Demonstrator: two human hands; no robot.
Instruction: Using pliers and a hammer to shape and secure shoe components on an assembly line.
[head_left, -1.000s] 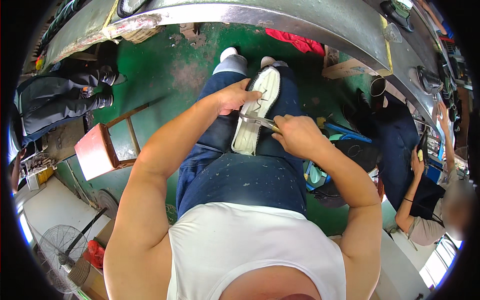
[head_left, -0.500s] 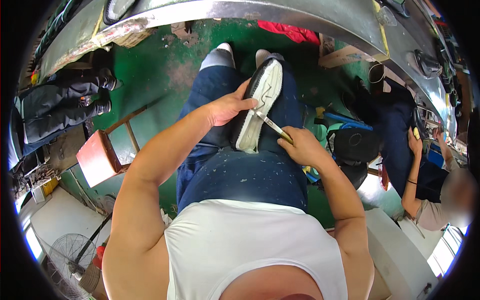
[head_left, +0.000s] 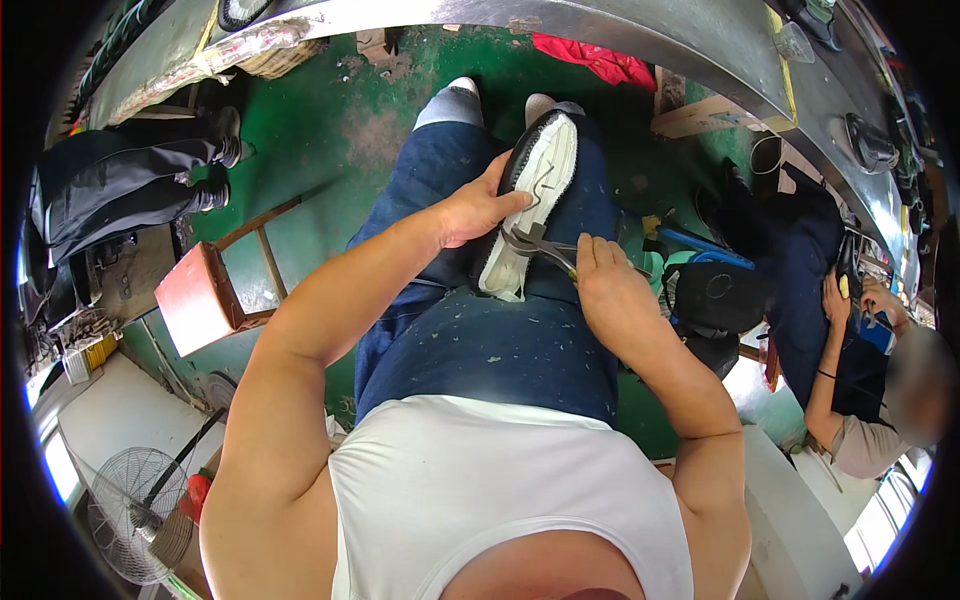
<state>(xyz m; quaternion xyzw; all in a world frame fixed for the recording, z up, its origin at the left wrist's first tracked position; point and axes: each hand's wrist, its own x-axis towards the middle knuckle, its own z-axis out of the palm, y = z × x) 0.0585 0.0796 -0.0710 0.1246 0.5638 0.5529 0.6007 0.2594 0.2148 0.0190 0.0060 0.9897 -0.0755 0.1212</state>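
Note:
Across my thighs lies a black shoe point(head_left: 548, 160), its underside up, with a pale white bottom and a stitched or gathered dark edge. A dark bent line runs over that white bottom. My left hand point(head_left: 474, 210) is closed on the shoe's left side, thumb pressed on the white face. In my right hand point(head_left: 612, 282) is a pair of metal pincers point(head_left: 532, 242), the fingers wrapped over the handles. The pincers' head rests over the white bottom, near the end closer to me. Whether the jaws grip anything is too small to tell.
A metal-topped workbench point(head_left: 650, 35) curves across the far side. On the left stands a reddish stool point(head_left: 197, 298), with another person's legs point(head_left: 150, 190) beyond it. To the right are a black bag point(head_left: 718, 295) and a co-worker point(head_left: 825, 300). A fan point(head_left: 140, 510) stands at lower left.
The tool in my right hand has turned, so its broad pincer head now shows. My right hand has rolled over, back upward. My left hand still holds the shoe; the view has shifted slightly.

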